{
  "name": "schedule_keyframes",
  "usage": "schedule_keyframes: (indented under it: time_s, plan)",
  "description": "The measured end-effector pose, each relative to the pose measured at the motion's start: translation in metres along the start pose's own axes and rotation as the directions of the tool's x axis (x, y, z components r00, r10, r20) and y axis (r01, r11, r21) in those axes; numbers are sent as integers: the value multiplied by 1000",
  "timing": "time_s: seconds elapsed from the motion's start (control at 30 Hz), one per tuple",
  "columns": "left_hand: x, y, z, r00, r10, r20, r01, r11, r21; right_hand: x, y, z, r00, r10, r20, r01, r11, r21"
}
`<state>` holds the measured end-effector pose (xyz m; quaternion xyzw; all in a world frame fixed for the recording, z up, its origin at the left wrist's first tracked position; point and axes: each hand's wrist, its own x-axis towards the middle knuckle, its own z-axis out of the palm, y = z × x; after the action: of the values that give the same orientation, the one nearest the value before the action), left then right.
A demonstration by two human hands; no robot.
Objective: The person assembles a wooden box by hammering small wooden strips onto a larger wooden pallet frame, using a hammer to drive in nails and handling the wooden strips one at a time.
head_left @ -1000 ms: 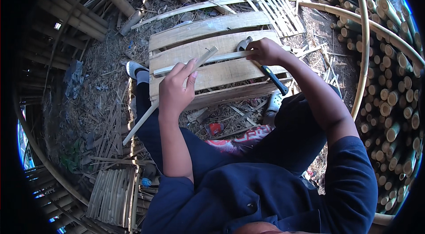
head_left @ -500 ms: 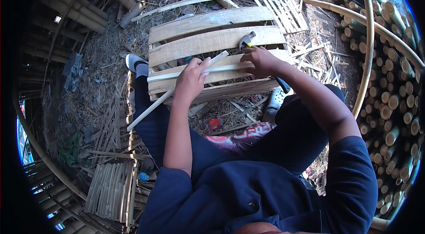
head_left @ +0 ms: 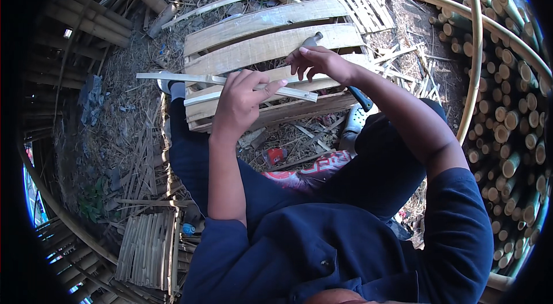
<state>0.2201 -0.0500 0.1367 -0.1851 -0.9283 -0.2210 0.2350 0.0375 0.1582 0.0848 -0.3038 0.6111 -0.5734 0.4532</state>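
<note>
My left hand (head_left: pixel 237 99) is closed around a pale wooden strip (head_left: pixel 158 76), which slants across the slatted wooden platform. Beneath it, a second pale strip (head_left: pixel 201 97) lies along the platform's near slat and runs toward my right hand. My right hand (head_left: pixel 319 65) hovers above the slats, fingers apart and curved, with nothing visible in it. Behind that hand a claw hammer (head_left: pixel 313 40) rests on the platform; its head shows past my fingers and its dark grip (head_left: pixel 361 98) sticks out below my wrist. The platform (head_left: pixel 236 61) has wide boards with gaps between them.
A small panel of thin slats (head_left: pixel 360 2) lies at the far right of the platform. Cut bamboo poles (head_left: pixel 501 131) are stacked along the right side. Bundled strips (head_left: pixel 147 246) lie at lower left. Red crumpled packaging (head_left: pixel 276 156) sits between my legs.
The strip in my left hand has swung from a steep slant to a flatter one, its left end rising. My right hand has lifted and shifted left, fingers opening, now covering part of the hammer.
</note>
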Motion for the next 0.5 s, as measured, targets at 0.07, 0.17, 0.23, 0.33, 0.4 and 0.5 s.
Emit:
schedule_keyframes:
  time_s: [0.07,0.17,0.23,0.33,0.4,0.5]
  plan:
    - [-2,5,-2,999,36,40,-37,999,10,-2,-16,10,992,47,120,-58,994,95]
    - [2,16,7,993,96,67,-97,995,19,-10,-29,23,979,96,181,-119,985,122]
    - [5,15,20,980,191,47,-186,978,-91,-11,-29,28,977,102,189,-128,983,131]
    - [4,17,28,986,154,57,-151,987,-53,-11,-34,26,990,79,116,-74,996,-42]
    - [7,12,30,991,116,70,-117,993,10,-5,-27,5,975,-13,-221,-96,874,-476]
    - [-1,-1,31,1000,1,1,-1,994,106,-14,-11,-18,870,-149,-470,-422,267,-866]
